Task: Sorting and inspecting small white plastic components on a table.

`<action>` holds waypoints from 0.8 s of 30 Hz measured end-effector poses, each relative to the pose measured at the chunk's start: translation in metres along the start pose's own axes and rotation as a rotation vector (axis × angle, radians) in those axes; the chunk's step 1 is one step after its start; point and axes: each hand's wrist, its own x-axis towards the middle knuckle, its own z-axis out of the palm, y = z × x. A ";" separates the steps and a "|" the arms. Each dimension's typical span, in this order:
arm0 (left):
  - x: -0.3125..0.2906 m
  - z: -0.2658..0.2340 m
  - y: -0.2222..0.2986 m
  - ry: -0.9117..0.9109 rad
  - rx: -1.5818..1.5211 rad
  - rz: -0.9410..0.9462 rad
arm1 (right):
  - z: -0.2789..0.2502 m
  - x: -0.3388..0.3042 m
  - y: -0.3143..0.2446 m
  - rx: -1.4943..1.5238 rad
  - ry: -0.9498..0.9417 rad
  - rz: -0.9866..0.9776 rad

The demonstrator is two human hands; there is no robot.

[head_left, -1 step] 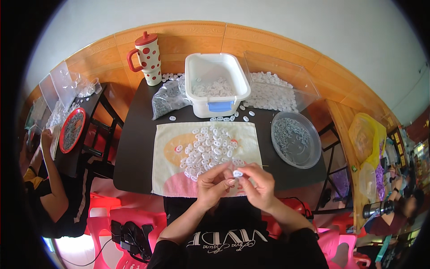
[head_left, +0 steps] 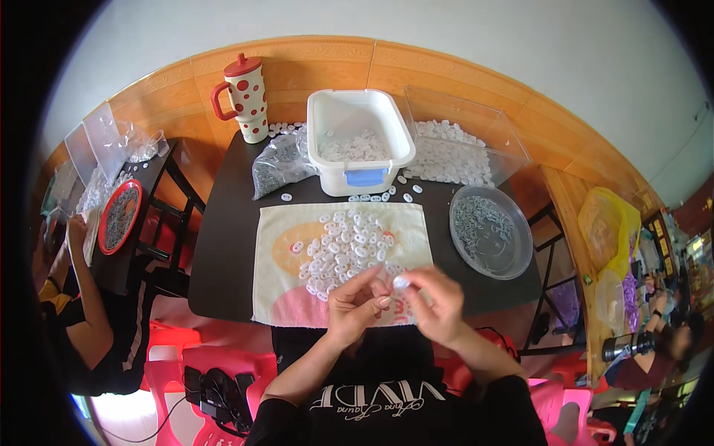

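Note:
A small white oval plastic piece [head_left: 401,282] is pinched between the thumb and fingers of my right hand [head_left: 437,303], over the front right of the towel. Just left of it, my left hand [head_left: 355,306] has thumb and fingertips drawn together. Whatever those fingers may hold is too small to make out. Beyond both hands, a heap of similar white oval pieces [head_left: 346,253], many with two dark holes, lies on the cream patterned towel [head_left: 271,227]. A few more lie on the towel close to my fingers, partly hidden by them.
Behind the towel stand a white bin [head_left: 335,177] of pieces, a clear bag of small grey parts [head_left: 279,167] and a dotted tumbler [head_left: 253,100]. A round clear tray [head_left: 506,260] with grey parts sits right. At left, another person's arm [head_left: 85,286] reaches beside a red tray [head_left: 132,230].
My right hand has drawn slightly away to the right from my left hand, carrying the white oval piece. The left hand stays about where it was.

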 end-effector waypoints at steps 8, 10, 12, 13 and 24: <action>0.002 -0.002 -0.010 0.012 0.015 -0.002 | -0.120 0.194 0.072 -0.207 0.257 0.058; 0.003 -0.005 -0.010 0.051 -0.003 0.050 | -0.115 0.184 0.083 -0.257 0.258 0.077; 0.004 -0.007 -0.010 0.118 -0.020 0.063 | -0.099 0.162 0.070 -0.203 0.111 0.139; 0.001 -0.004 -0.012 0.174 -0.042 0.061 | -0.085 0.138 0.064 -0.108 0.010 0.160; 0.004 0.003 -0.008 0.228 0.025 0.143 | -0.007 0.030 0.065 -0.434 -0.479 0.083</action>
